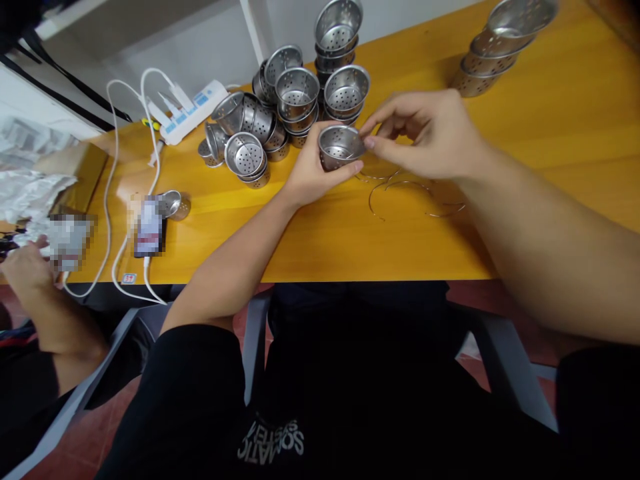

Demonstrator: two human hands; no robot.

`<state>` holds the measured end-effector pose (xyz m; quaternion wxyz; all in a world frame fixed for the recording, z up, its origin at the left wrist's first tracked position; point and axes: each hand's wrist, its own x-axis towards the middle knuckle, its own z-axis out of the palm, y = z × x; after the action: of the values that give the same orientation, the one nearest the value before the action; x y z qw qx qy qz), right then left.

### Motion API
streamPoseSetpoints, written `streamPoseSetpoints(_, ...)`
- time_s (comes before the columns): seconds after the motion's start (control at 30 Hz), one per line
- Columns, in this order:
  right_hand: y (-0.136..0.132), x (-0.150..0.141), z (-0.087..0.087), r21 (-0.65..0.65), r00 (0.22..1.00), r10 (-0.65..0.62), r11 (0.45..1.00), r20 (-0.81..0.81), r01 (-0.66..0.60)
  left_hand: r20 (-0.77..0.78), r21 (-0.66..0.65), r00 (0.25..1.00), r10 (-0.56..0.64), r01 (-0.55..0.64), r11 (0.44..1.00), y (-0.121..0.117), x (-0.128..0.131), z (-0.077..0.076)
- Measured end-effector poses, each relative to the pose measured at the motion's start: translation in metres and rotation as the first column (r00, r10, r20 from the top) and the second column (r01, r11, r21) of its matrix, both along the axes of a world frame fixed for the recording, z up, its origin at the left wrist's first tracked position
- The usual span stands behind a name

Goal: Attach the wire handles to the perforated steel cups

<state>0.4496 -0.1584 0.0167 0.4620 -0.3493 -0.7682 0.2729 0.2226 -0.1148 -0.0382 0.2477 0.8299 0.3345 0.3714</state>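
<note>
My left hand (309, 175) is closed around a small perforated metal cup (334, 160), its mouth tilted up toward me. At the cup's right rim, my right hand (425, 133) has thumb and forefinger pinched together; whatever is between the fingertips is too small to make out. Thin curved wires (371, 200) lie on the table below my right hand. Just behind the held cup rise stacks of similar perforated cups (297, 100), and a loose heap of cups (245, 150) sits to their left.
Another stack of cups (483, 63) stands at the back right of the wooden table (310, 250). Leftward are a power strip (195, 113) with white cables, a phone (150, 230) and a single cup (179, 205) beside it. Another person's hand (27, 267) is at far left.
</note>
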Motion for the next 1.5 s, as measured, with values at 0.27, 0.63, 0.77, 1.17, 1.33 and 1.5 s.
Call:
streamPoseSetpoints(0.27, 0.022, 0.016, -0.026, 0.115, 0.968, 0.076, 0.988, 0.240, -0.106, -0.002, -0.005, 1.000, 0.007, -0.007, 1.000, -0.002, 0.001, 0.001)
streamPoseSetpoints(0.63, 0.012, 0.009, -0.014, 0.055, 0.964, 0.159, 0.983, 0.214, -0.175, -0.029, -0.004, 0.996, -0.082, 0.082, 0.997, -0.004, 0.001, -0.002)
streamPoseSetpoints(0.77, 0.027, 0.020, -0.029, 0.039, 0.982, 0.109, 0.992, 0.153, -0.116, 0.043, -0.084, 0.999, -0.033, 0.037, 0.996, 0.003, -0.001, -0.007)
streamPoseSetpoints(1.17, 0.087, 0.083, -0.076, 0.312, 0.862, -0.465, 0.865, 0.204, 0.393, 0.002, -0.176, 0.999, 0.053, -0.052, 0.983, -0.002, -0.007, 0.003)
streamPoseSetpoints(1.33, 0.110, 0.096, -0.107, 0.307, 0.787, -0.529, 0.843, 0.318, 0.442, -0.014, -0.174, 0.998, 0.059, -0.061, 0.983, -0.005, -0.006, 0.008)
streamPoseSetpoints(1.5, 0.120, 0.090, -0.116, 0.274, 0.741, -0.526, 0.850, 0.416, 0.450, -0.043, -0.168, 0.997, 0.067, -0.074, 0.983, -0.007, -0.005, 0.011)
